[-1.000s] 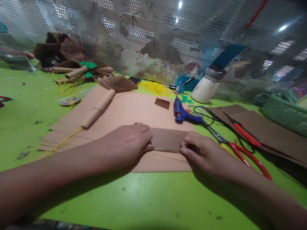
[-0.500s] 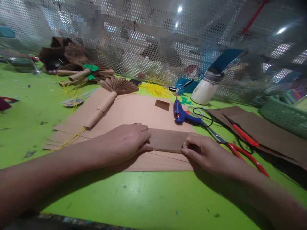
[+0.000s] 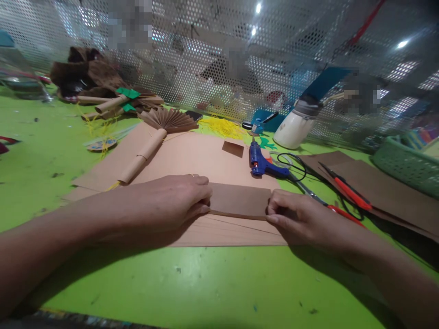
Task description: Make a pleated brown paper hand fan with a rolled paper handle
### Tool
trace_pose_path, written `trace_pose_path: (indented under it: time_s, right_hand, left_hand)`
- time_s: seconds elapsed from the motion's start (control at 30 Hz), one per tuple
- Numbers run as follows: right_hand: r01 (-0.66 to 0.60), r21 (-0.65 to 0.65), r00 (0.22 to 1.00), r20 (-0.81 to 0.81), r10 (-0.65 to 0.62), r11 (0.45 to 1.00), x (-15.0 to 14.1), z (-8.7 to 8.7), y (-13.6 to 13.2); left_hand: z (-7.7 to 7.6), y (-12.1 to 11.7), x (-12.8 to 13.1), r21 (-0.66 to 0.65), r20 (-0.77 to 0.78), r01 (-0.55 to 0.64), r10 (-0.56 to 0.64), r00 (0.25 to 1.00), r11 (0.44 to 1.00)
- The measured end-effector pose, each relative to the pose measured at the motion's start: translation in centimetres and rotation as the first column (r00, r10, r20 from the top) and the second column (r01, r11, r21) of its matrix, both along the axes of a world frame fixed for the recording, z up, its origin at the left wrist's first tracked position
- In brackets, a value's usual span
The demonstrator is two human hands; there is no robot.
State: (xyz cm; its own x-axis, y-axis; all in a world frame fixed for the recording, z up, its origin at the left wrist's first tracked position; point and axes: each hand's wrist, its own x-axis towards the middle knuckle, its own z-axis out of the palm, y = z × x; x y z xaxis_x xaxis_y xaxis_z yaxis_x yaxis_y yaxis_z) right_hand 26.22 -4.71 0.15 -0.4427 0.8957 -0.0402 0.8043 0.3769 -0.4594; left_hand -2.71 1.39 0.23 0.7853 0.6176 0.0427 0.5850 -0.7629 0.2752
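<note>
A folded strip of brown paper (image 3: 240, 200) lies across the front of a stack of light brown paper sheets (image 3: 195, 157). My left hand (image 3: 181, 198) is closed on the strip's left end, its fingers curled over the edge. At the right end, my right hand (image 3: 291, 210) pinches the strip between thumb and fingers. Behind my left hand rests a rolled paper tube with yellow strings (image 3: 142, 155), its top meeting a pleated paper fan (image 3: 168, 119). A blue glue gun (image 3: 262, 162) lies beyond my right hand, by a small folded paper piece (image 3: 233, 148).
Red-handled scissors (image 3: 343, 214) lie partly behind my right hand. A red-handled cutter (image 3: 351, 192) rests on dark brown sheets (image 3: 404, 196) near a green basket (image 3: 408, 162). A white container (image 3: 295, 130) and yellow shreds (image 3: 222, 128) stand before a perforated screen (image 3: 192, 59).
My hands have slid apart along the strip, left hand leftward and right hand rightward, baring more of it. My right hand now covers more of the scissors.
</note>
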Motion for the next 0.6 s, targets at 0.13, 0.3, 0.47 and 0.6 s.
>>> trace_pose_path:
  time_s: [0.13,0.3,0.47,0.6]
  right_hand:
    - [0.028,-0.017,1.0,0.011,-0.027,0.999,0.0,-0.1,0.1]
    - [0.102,-0.068,0.994,0.036,-0.1,0.992,-0.3,0.2,-0.1]
    - [0.157,-0.103,0.986,0.068,-0.15,0.982,-0.8,0.8,-0.2]
    - [0.219,-0.137,0.974,0.087,-0.209,0.966,-1.0,1.1,-0.2]
  left_hand:
    - [0.0,-0.1,0.1,-0.014,0.004,-0.012,0.012,1.0,1.0]
    - [0.1,-0.2,0.2,-0.018,-0.02,-0.053,0.053,0.998,0.998]
    - [0.2,-0.1,0.2,-0.016,-0.056,-0.103,0.102,0.993,0.995]
    - [0.2,0.1,0.2,-0.023,-0.07,-0.103,0.101,0.992,0.994]
